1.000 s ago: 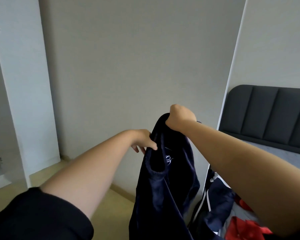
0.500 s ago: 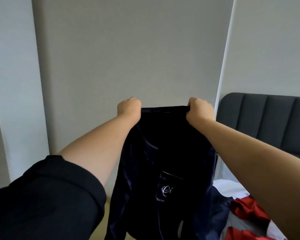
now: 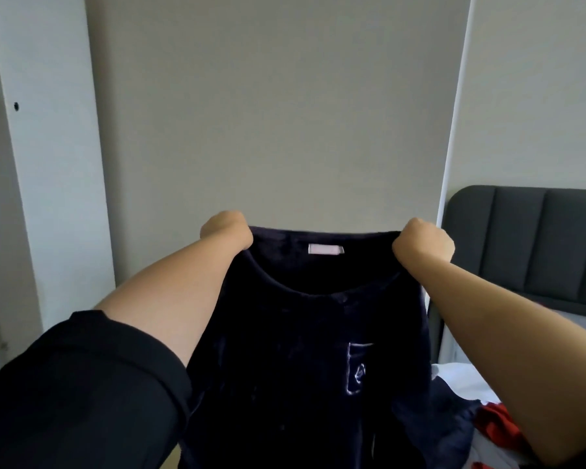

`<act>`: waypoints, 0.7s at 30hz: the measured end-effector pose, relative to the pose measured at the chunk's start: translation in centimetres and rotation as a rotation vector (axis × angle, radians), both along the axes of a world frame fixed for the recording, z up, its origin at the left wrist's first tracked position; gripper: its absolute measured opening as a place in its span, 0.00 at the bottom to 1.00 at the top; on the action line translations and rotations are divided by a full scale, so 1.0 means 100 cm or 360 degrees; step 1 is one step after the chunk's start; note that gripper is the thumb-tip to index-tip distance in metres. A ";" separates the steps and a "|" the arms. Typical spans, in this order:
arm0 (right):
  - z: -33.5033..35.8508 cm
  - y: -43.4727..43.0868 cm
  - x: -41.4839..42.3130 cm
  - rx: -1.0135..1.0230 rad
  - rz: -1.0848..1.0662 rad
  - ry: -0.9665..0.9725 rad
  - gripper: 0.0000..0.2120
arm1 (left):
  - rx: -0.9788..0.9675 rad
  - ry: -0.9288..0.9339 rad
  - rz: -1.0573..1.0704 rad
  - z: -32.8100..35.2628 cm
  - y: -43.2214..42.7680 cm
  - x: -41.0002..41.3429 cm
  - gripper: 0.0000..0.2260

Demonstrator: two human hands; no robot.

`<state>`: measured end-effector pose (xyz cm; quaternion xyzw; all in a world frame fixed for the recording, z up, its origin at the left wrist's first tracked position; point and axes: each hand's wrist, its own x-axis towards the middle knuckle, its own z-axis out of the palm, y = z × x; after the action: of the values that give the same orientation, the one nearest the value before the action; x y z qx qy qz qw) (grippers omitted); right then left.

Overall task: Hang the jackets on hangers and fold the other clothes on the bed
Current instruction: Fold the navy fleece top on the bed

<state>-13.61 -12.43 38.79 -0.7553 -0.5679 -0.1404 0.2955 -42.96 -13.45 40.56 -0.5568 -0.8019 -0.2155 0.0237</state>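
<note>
A dark, velvety top [image 3: 295, 350] is held up in the air, with the left hand [image 3: 226, 230] and right hand [image 3: 423, 242] each fisted on a shoulder. It is judged soft, limp and light, and best gripped at the shoulder seams. Other clothes [image 3: 493, 419] are seen on the bed [image 3: 528, 245] beyond.

The garment [image 3: 301, 350] hangs at centre in front of the far wall [image 3: 278, 113], with the left hand [image 3: 227, 230] at its upper left corner and the right hand [image 3: 423, 242] at its upper right corner. An upright panel [image 3: 55, 198] stands to the left. The headboard [image 3: 528, 242] stands far right, and a pile of clothes [image 3: 487, 421] lies nearer, below the right forearm.
</note>
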 end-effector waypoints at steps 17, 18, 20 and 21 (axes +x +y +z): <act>0.104 -0.078 0.054 0.0725 -0.0047 0.1349 0.13 | 0.0575 -0.1872 -0.0479 0.104 -0.039 0.099 0.14; 0.115 -0.089 0.058 0.0786 -0.0065 0.1350 0.14 | 0.0625 -0.1894 -0.0545 0.116 -0.048 0.106 0.15; 0.138 -0.112 0.067 0.0895 -0.0097 0.1365 0.16 | 0.0684 -0.1922 -0.0656 0.137 -0.065 0.121 0.14; 0.148 -0.122 0.072 0.0958 -0.0109 0.1377 0.17 | 0.0712 -0.1949 -0.0704 0.145 -0.074 0.128 0.11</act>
<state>-6.36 -24.64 53.59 -0.6440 -0.3035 0.0177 0.7020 -30.15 -20.86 55.10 -0.4669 -0.4745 -0.6515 -0.3639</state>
